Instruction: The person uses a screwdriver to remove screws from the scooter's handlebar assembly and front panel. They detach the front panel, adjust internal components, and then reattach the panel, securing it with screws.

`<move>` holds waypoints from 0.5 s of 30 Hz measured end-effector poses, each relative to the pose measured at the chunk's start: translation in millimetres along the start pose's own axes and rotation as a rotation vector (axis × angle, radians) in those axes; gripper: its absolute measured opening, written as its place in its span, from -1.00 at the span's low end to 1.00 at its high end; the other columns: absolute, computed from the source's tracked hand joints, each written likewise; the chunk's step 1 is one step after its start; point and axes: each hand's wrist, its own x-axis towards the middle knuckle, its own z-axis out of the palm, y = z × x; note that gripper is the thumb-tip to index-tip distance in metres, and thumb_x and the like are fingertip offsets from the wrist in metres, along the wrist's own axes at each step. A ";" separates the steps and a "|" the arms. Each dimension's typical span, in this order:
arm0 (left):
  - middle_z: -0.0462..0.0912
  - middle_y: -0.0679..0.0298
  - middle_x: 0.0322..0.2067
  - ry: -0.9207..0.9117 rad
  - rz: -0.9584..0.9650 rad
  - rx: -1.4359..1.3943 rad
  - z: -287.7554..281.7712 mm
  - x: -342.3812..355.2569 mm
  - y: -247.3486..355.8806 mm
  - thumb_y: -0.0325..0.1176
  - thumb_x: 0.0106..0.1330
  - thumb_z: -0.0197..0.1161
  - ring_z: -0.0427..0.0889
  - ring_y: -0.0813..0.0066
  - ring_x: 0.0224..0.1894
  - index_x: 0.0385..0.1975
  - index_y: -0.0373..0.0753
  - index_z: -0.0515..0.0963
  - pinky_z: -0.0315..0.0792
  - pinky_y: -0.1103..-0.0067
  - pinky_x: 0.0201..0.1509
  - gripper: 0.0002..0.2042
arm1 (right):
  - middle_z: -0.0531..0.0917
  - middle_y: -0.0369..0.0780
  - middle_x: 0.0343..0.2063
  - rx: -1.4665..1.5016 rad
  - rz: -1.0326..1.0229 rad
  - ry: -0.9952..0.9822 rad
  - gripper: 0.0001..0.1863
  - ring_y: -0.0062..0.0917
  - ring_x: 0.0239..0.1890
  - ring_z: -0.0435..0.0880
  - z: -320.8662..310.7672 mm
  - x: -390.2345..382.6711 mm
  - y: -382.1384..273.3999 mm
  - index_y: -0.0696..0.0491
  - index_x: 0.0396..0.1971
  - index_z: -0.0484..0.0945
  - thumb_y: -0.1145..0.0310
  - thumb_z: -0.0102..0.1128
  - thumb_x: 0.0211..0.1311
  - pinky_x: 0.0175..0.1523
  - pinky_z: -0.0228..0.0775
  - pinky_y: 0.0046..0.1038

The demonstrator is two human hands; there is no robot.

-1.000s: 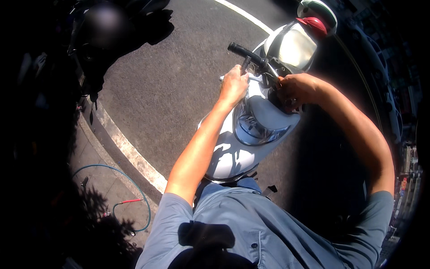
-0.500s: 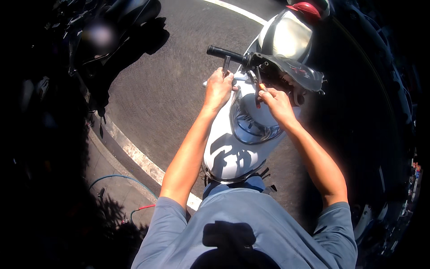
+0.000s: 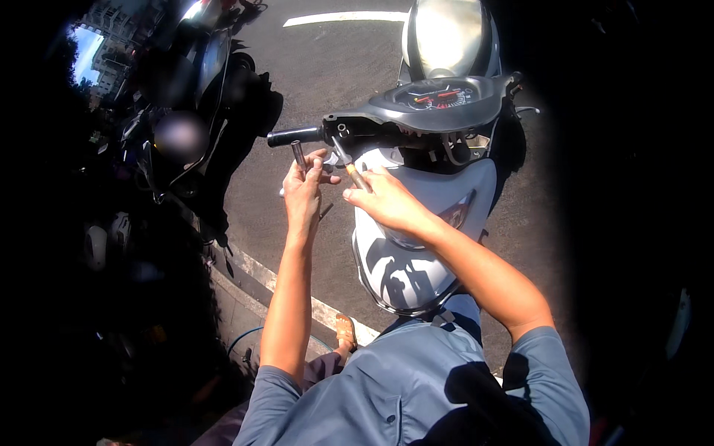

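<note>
A white scooter (image 3: 476,182) stands before me, its gauge panel (image 3: 439,104) tilted up off the handlebar. My left hand (image 3: 302,192) is closed on a dark metal bar-shaped tool (image 3: 298,153), some fingers stretched toward the silver brake lever (image 3: 331,159). That hand sits just below the black handlebar grip (image 3: 296,137). In my right hand (image 3: 390,197) is a pair of pliers (image 3: 351,169) with orange on the handles. The pliers' tip points up at the inner end of the grip, close to an open metal end there. Whether it touches is too small to tell.
A silver-white seat (image 3: 450,37) lies beyond the panel. Other parked scooters (image 3: 212,74) stand in shadow at the far left. A blue hose (image 3: 244,336) runs along the pavement near a white painted line (image 3: 327,312). A sandalled foot (image 3: 345,331) shows at the lower left.
My view has shifted, and the handlebar with its gauge panel now shows from the top. Both hands keep their tools. My left fingers have partly opened outward toward the pliers.
</note>
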 end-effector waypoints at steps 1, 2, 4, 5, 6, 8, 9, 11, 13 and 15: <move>0.63 0.38 -0.39 0.028 0.001 -0.003 6.1 -1.4 2.4 -0.21 0.47 0.25 0.70 0.66 -0.39 0.05 -0.29 0.56 0.15 0.79 -0.50 -0.68 | 0.49 -0.03 -0.30 0.015 -0.011 0.008 -0.51 -0.21 -0.14 0.56 -1.6 -3.5 -3.7 0.23 -0.24 0.58 0.01 0.18 0.26 0.03 0.39 -0.26; 0.62 0.39 -0.41 0.056 0.002 -0.005 11.2 -2.5 5.1 -0.21 0.47 0.25 0.69 0.66 -0.40 0.05 -0.29 0.56 0.15 0.80 -0.50 -0.68 | 0.52 0.03 -0.26 0.064 -0.036 0.015 -0.52 -0.18 -0.11 0.57 -2.7 -6.1 -5.1 0.23 -0.25 0.58 0.02 0.18 0.26 0.05 0.41 -0.23; 0.66 0.33 -0.37 0.096 0.028 -0.044 18.1 -1.0 4.8 -0.23 0.48 0.24 0.68 0.67 -0.41 0.04 -0.29 0.55 0.17 0.79 -0.51 -0.70 | 0.53 0.06 -0.15 0.079 0.004 -0.071 -0.50 -0.11 0.00 0.56 -7.8 -3.0 -4.5 0.00 0.09 0.52 0.02 0.14 0.24 0.15 0.40 -0.18; 0.67 0.30 -0.34 0.111 0.013 -0.062 19.6 -1.0 2.5 -0.24 0.48 0.23 0.68 0.66 -0.41 0.04 -0.29 0.55 0.19 0.79 -0.53 -0.71 | 0.54 0.08 -0.10 0.081 0.023 -0.116 -0.41 -0.08 0.06 0.55 -9.9 -1.9 -5.0 -0.12 0.26 0.49 0.03 0.12 0.23 0.20 0.39 -0.15; 0.69 0.27 -0.32 0.126 -0.001 -0.079 20.0 -2.0 0.7 -0.26 0.49 0.22 0.69 0.66 -0.40 0.03 -0.29 0.56 0.21 0.78 -0.54 -0.73 | 0.57 0.11 -0.11 0.056 -0.008 -0.120 -0.40 -0.06 0.08 0.55 -7.6 -2.4 -4.0 -0.13 0.28 0.46 0.02 0.11 0.23 0.21 0.39 -0.11; 0.72 0.19 -0.26 0.183 0.018 -0.155 31.5 -4.2 3.1 -0.31 0.50 0.19 0.68 0.64 -0.42 0.02 -0.32 0.55 0.32 0.76 -0.57 -0.75 | 0.57 0.09 -0.15 0.098 -0.060 -0.064 -0.41 -0.09 0.01 0.57 -0.8 -1.9 0.6 -0.04 0.26 0.47 0.05 0.14 0.26 0.16 0.39 -0.15; 0.72 0.19 -0.27 0.195 0.018 -0.151 34.9 -4.1 3.3 -0.31 0.50 0.20 0.68 0.63 -0.42 0.02 -0.34 0.55 0.35 0.77 -0.57 -0.74 | 0.57 0.08 -0.17 0.120 -0.086 -0.036 -0.41 -0.10 -0.03 0.58 1.7 -2.6 2.1 0.00 0.26 0.48 0.06 0.16 0.28 0.14 0.40 -0.16; 0.71 0.18 -0.30 0.231 0.022 -0.161 38.3 -4.7 4.3 -0.31 0.49 0.20 0.68 0.61 -0.42 0.02 -0.36 0.54 0.41 0.77 -0.55 -0.73 | 0.58 0.08 -0.14 0.130 -0.078 -0.062 -0.43 -0.10 0.03 0.56 -1.1 -3.9 -0.6 0.00 0.27 0.45 0.08 0.13 0.30 0.18 0.37 -0.18; 0.71 0.18 -0.31 0.222 -0.011 -0.174 39.1 -7.6 9.4 -0.32 0.47 0.23 0.70 0.56 -0.43 0.02 -0.38 0.53 0.49 0.75 -0.46 -0.72 | 0.58 0.07 -0.13 0.182 -0.109 -0.068 -0.44 -0.11 0.05 0.55 -2.1 -3.0 0.2 0.00 0.27 0.45 0.09 0.11 0.32 0.20 0.36 -0.18; 0.70 0.20 -0.33 0.249 -0.046 -0.219 39.1 -8.3 6.0 -0.31 0.47 0.24 0.70 0.57 -0.43 0.02 -0.36 0.54 0.45 0.78 -0.50 -0.72 | 0.59 0.02 -0.15 0.166 -0.093 -0.091 -0.48 -0.16 0.05 0.55 -10.5 -6.7 -2.9 0.14 0.17 0.49 0.09 0.05 0.36 0.19 0.35 -0.20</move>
